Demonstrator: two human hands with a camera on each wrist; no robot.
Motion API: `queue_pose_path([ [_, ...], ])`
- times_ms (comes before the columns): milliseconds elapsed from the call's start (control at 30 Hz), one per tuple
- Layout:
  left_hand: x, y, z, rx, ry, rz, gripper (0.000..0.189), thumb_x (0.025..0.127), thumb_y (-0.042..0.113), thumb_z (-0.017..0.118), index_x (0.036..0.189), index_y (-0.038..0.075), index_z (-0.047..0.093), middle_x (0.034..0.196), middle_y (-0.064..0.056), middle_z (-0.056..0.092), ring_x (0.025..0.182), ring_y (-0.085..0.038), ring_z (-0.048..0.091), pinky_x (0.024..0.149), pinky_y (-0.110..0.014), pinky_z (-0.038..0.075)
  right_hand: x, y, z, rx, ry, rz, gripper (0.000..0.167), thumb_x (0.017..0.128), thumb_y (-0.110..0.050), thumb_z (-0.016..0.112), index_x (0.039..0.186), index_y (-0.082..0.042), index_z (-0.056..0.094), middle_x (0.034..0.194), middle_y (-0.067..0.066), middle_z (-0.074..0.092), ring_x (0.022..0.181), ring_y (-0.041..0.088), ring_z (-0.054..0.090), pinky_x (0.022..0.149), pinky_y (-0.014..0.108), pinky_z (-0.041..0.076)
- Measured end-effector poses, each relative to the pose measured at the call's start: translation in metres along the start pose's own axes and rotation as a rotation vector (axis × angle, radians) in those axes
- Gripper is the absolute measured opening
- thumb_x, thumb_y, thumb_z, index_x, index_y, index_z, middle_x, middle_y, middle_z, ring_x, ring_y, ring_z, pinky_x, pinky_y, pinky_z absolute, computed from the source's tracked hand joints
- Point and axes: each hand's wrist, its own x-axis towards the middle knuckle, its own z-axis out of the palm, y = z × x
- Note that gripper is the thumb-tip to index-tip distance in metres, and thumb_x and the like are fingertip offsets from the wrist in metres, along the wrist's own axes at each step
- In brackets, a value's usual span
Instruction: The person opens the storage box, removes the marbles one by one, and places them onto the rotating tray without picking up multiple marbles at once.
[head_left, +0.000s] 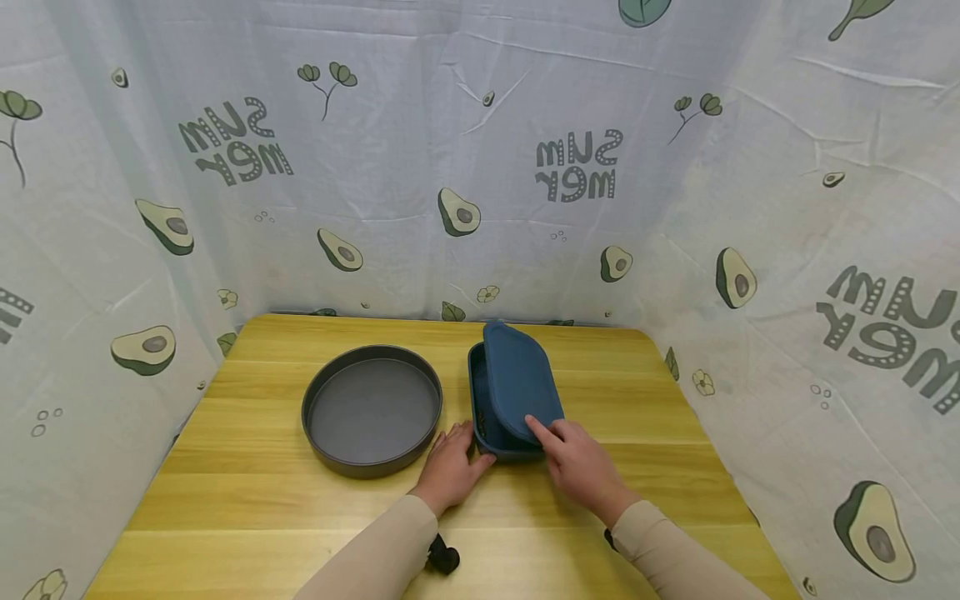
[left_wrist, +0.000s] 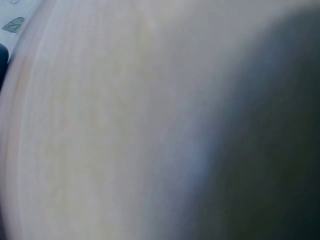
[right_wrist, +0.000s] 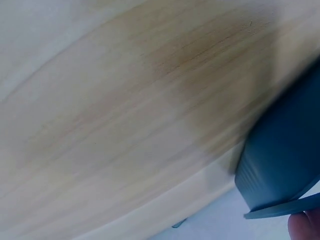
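A blue rectangular box (head_left: 477, 412) stands on the table, its matching blue lid (head_left: 521, 375) lying tilted over it. The left part of the box is uncovered, with small dark bits inside that I cannot make out. My right hand (head_left: 581, 462) holds the lid at its near right edge, index finger stretched over the top; the other fingers are partly hidden. In the right wrist view, a fingertip (right_wrist: 302, 227) meets the lid's rim (right_wrist: 280, 209) beside the box wall (right_wrist: 285, 150). My left hand (head_left: 450, 471) rests against the box's near left corner, fingers fairly straight.
A round dark grey pan (head_left: 375, 404) stands left of the box, close to my left hand. The wooden table (head_left: 247, 492) is bordered by a white curtain (head_left: 405, 167) printed with avocados. A dark strap end (head_left: 443, 557) hangs at my left wrist.
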Motion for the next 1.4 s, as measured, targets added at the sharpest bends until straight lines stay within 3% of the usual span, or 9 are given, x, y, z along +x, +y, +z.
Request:
queue_pose_path([
  [300,0.0,0.001,0.0,-0.01,0.011,0.004,0.075,0.102,0.046,0.067,0.161,0.008,0.043,0.164,-0.017,0.046,0.157,-0.04,0.037,0.13,-0.059,0.023,0.003,0.0,-0.004,0.045,-0.028,0.081,0.069,0.089,-0.005,0.077,0.154,-0.014,0.055,0.089,0.001,0.054,0.072,0.009,0.041,0.064,0.025,0.048],
  [633,-0.002,0.001,0.0,0.005,0.013,0.001,0.076,0.102,0.047,0.067,0.161,0.006,0.043,0.165,-0.016,0.045,0.157,-0.039,0.036,0.131,-0.058,0.023,0.004,0.004,-0.008,0.105,0.087,0.101,0.082,0.08,0.004,0.072,0.157,-0.003,0.045,0.091,0.011,0.057,0.06,0.008,0.033,0.053,0.02,0.036],
  [900,-0.001,0.002,0.001,0.004,0.021,0.001,0.076,0.102,0.047,0.067,0.161,0.006,0.044,0.165,-0.015,0.045,0.157,-0.038,0.036,0.131,-0.058,0.022,0.007,0.003,-0.02,0.146,0.008,0.198,0.084,0.081,0.004,0.07,0.16,-0.005,0.043,0.094,0.013,0.058,0.054,0.005,0.028,0.05,0.02,0.031],
  [1100,0.0,0.001,0.002,0.014,0.022,-0.004,0.076,0.102,0.048,0.066,0.161,0.007,0.043,0.165,-0.015,0.045,0.157,-0.038,0.036,0.131,-0.057,0.023,0.01,0.002,-0.025,0.167,-0.005,0.222,0.083,0.083,0.004,0.07,0.16,-0.006,0.043,0.101,0.017,0.062,0.051,0.004,0.027,0.048,0.019,0.03],
  [1400,0.0,0.002,0.002,0.014,0.021,0.0,0.076,0.101,0.047,0.067,0.161,0.006,0.043,0.165,-0.016,0.045,0.157,-0.039,0.036,0.131,-0.058,0.023,0.012,0.006,-0.023,0.197,0.136,0.196,0.062,0.088,0.002,0.068,0.148,0.0,0.053,0.099,0.018,0.068,0.051,-0.002,0.023,0.047,0.018,0.029],
])
